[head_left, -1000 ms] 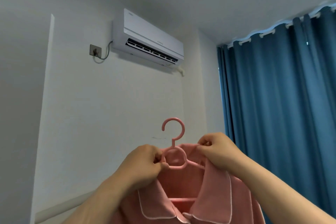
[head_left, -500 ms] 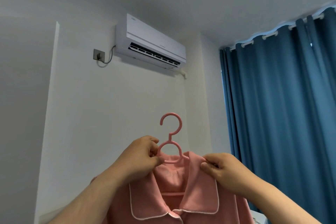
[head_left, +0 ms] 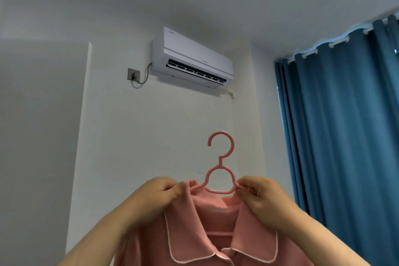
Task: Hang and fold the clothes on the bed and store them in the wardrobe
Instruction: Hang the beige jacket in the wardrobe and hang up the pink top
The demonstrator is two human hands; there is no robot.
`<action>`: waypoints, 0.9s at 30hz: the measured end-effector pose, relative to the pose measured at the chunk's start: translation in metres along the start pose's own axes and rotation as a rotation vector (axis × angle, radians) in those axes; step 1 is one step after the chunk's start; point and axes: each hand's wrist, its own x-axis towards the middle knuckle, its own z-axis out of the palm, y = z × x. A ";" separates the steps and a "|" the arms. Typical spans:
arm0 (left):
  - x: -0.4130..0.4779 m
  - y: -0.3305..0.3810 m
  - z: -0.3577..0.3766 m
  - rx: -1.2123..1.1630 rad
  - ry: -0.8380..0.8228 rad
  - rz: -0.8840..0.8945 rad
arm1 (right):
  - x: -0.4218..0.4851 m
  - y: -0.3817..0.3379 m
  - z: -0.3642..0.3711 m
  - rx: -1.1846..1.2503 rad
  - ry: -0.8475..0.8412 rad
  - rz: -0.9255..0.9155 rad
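A pink pyjama shirt (head_left: 200,235) with white piping on its collar hangs on a pink plastic hanger (head_left: 220,168), held up in front of me. The hanger's hook points up and stands free of any rail. My left hand (head_left: 159,194) pinches the shirt's collar at the hanger's left shoulder. My right hand (head_left: 261,196) pinches the collar and the hanger's right shoulder. The lower part of the shirt is cut off by the frame's bottom edge.
A white wall (head_left: 151,136) is straight ahead, with an air conditioner (head_left: 194,58) mounted high and a socket (head_left: 133,74) to its left. Blue curtains (head_left: 345,125) hang along the right side. A wall corner edge (head_left: 85,114) runs down on the left.
My left hand moved from the hanger's neck loop out to the collar's left side. My right hand rose to the hanger's right shoulder. The view tilted and shifted slightly.
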 end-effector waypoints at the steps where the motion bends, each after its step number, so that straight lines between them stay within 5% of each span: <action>1: -0.003 -0.004 -0.005 -0.046 -0.051 -0.020 | 0.000 0.000 0.001 0.001 0.002 0.002; 4: -0.012 -0.008 -0.013 -0.116 -0.110 -0.067 | 0.004 0.000 0.007 0.010 -0.003 -0.004; 13: -0.031 -0.029 -0.017 -0.066 0.147 -0.060 | 0.011 -0.006 0.012 -0.003 0.134 0.041; 22: -0.018 0.015 -0.013 0.016 -0.012 -0.042 | 0.007 -0.032 0.040 -0.079 0.025 -0.113; 27: -0.004 0.017 -0.006 -0.129 -0.026 0.023 | 0.008 -0.039 0.038 0.177 0.008 -0.068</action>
